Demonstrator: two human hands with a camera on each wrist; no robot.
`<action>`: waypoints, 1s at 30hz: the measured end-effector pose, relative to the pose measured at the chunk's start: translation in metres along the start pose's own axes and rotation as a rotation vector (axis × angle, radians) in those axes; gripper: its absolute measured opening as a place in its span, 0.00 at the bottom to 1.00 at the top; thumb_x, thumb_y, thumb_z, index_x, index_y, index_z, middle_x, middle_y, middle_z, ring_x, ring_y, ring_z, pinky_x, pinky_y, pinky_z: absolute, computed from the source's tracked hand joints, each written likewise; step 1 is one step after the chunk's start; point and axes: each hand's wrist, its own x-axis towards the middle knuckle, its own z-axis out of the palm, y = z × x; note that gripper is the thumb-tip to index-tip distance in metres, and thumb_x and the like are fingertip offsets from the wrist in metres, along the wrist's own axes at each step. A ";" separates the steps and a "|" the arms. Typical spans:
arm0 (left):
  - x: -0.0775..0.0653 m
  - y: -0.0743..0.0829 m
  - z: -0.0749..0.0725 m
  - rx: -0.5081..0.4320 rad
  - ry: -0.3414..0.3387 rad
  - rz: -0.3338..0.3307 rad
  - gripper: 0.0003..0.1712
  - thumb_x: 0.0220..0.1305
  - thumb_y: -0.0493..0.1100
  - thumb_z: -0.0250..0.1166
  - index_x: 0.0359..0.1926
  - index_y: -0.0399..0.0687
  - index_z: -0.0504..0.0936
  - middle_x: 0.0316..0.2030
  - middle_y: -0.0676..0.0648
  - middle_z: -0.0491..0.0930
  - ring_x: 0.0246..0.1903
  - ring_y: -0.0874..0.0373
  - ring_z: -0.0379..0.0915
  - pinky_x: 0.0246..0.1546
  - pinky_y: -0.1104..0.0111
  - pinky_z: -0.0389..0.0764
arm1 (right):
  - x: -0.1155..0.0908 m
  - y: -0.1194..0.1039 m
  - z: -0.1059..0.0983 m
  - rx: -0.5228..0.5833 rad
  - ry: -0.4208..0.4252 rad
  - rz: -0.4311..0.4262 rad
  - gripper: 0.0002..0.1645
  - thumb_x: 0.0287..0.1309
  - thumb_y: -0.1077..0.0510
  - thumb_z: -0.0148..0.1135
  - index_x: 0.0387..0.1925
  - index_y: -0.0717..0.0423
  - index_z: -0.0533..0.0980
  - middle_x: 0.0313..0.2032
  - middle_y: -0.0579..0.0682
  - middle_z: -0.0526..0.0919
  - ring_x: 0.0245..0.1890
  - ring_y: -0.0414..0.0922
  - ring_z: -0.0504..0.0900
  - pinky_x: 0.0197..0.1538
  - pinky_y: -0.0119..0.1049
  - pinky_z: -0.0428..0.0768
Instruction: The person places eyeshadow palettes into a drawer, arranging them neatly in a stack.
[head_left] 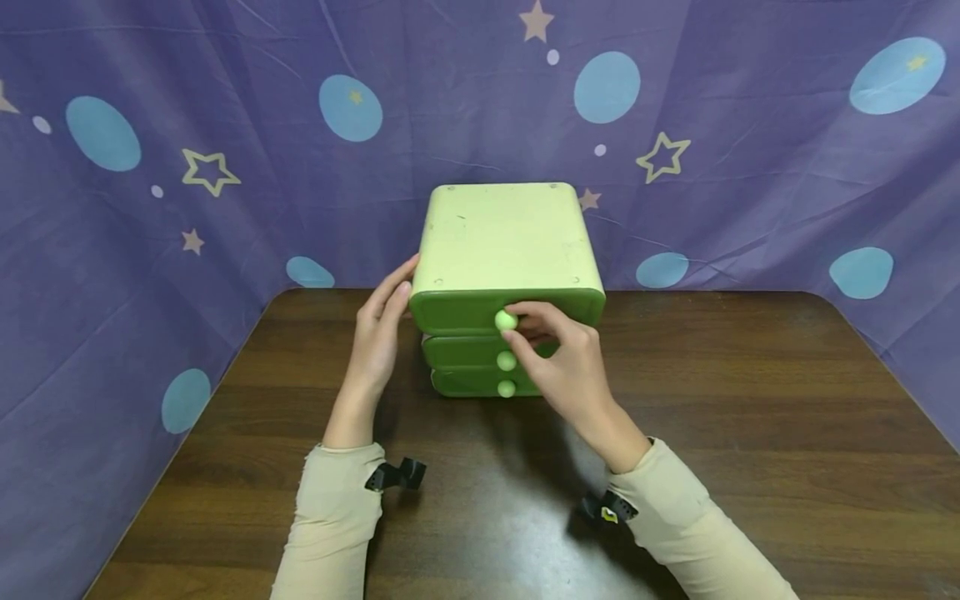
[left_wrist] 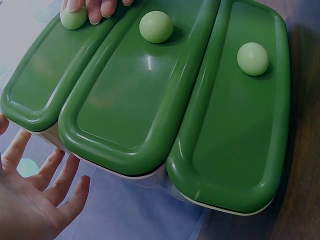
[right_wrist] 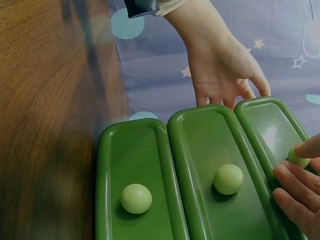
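A small chest of drawers (head_left: 510, 237) with a pale yellow-green body stands on the table. It has three stacked green drawers, each with a round light-green knob. My right hand (head_left: 573, 362) pinches the top drawer's knob (head_left: 506, 321) between thumb and forefinger. Against the chest's left side, my left hand (head_left: 377, 329) rests with its fingers extended; the left wrist view shows these fingers (left_wrist: 65, 175) spread along the side. The middle knob (left_wrist: 156, 27) and the bottom knob (left_wrist: 252, 59) are untouched. All three drawers look closed, though a slight gap at the top one cannot be ruled out.
The brown wooden table (head_left: 750, 417) extends around the chest on both sides and in front. Close behind it hangs a purple cloth (head_left: 480, 100) with stars and blue spots. Black straps (head_left: 397, 475) sit on both sleeved wrists.
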 end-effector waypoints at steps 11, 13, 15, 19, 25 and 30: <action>0.000 0.000 0.000 0.006 -0.003 0.011 0.23 0.77 0.43 0.50 0.69 0.44 0.71 0.64 0.48 0.74 0.55 0.60 0.71 0.51 0.67 0.72 | -0.002 -0.004 -0.004 -0.043 -0.046 0.022 0.16 0.58 0.66 0.70 0.49 0.57 0.81 0.35 0.48 0.87 0.33 0.40 0.85 0.39 0.31 0.82; -0.001 0.001 -0.001 0.013 0.002 0.020 0.23 0.77 0.44 0.50 0.69 0.45 0.72 0.63 0.48 0.74 0.56 0.60 0.71 0.51 0.68 0.72 | -0.003 -0.006 -0.006 -0.055 -0.060 0.017 0.17 0.58 0.66 0.69 0.50 0.57 0.81 0.36 0.48 0.87 0.34 0.40 0.85 0.40 0.32 0.82; -0.001 0.001 -0.001 0.019 0.006 0.033 0.23 0.77 0.45 0.50 0.68 0.45 0.72 0.63 0.48 0.74 0.57 0.59 0.70 0.53 0.67 0.72 | -0.003 -0.007 -0.010 -0.071 -0.063 0.003 0.17 0.58 0.66 0.69 0.50 0.58 0.81 0.36 0.48 0.87 0.35 0.41 0.85 0.40 0.33 0.82; -0.002 0.001 -0.002 0.046 0.017 0.070 0.23 0.77 0.46 0.51 0.68 0.46 0.73 0.63 0.50 0.75 0.61 0.59 0.68 0.57 0.66 0.71 | -0.005 -0.009 -0.024 -0.116 -0.031 -0.029 0.16 0.57 0.68 0.69 0.49 0.59 0.82 0.36 0.48 0.88 0.35 0.42 0.85 0.40 0.35 0.82; -0.003 0.000 -0.004 0.139 0.113 0.143 0.20 0.75 0.42 0.55 0.63 0.44 0.77 0.60 0.46 0.77 0.55 0.57 0.71 0.54 0.68 0.70 | -0.011 -0.006 -0.055 -0.191 0.036 -0.055 0.15 0.56 0.71 0.68 0.46 0.59 0.84 0.36 0.49 0.88 0.34 0.42 0.84 0.42 0.32 0.78; -0.003 0.001 -0.008 0.261 0.167 0.255 0.20 0.70 0.37 0.59 0.61 0.42 0.80 0.59 0.44 0.76 0.51 0.55 0.71 0.48 0.68 0.70 | -0.018 -0.002 -0.083 -0.251 0.082 -0.089 0.18 0.52 0.74 0.69 0.45 0.61 0.84 0.40 0.51 0.88 0.38 0.41 0.81 0.47 0.26 0.74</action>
